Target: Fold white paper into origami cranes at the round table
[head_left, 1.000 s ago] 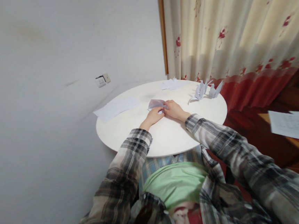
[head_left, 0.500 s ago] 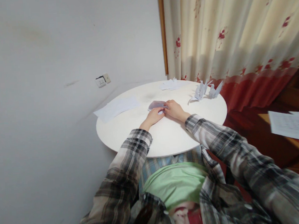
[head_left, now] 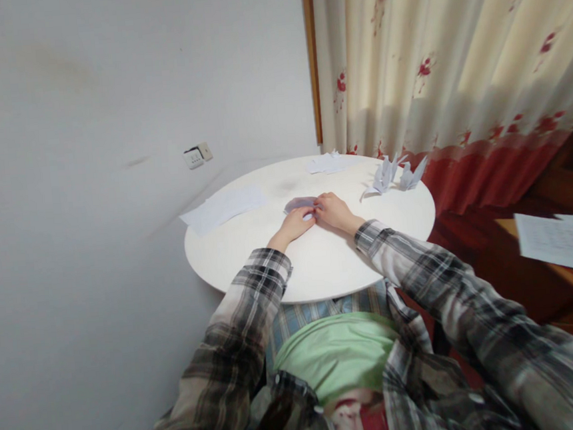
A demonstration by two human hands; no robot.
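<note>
A small folded sheet of paper (head_left: 299,202) lies at the middle of the round white table (head_left: 321,272), partly covered by my fingers. My left hand (head_left: 295,223) rests at its near left side with thumb and fingers closed on the edge. Against it, my right hand (head_left: 335,211) bends its fingers onto the paper's right end. The fingertips of both hands nearly meet, and what lies under them is hidden. To the right stand two folded paper cranes (head_left: 384,175), close together.
Flat white sheets (head_left: 225,207) lie at the table's left edge. More paper pieces (head_left: 326,163) are at the far edge. A wall with a socket (head_left: 194,158) borders the left; a curtain (head_left: 436,95) hangs behind. Printed papers (head_left: 564,241) lie on brown furniture at right.
The raised far part of the folded paper has come down lower and flatter. Both hands have stayed in nearly the same place.
</note>
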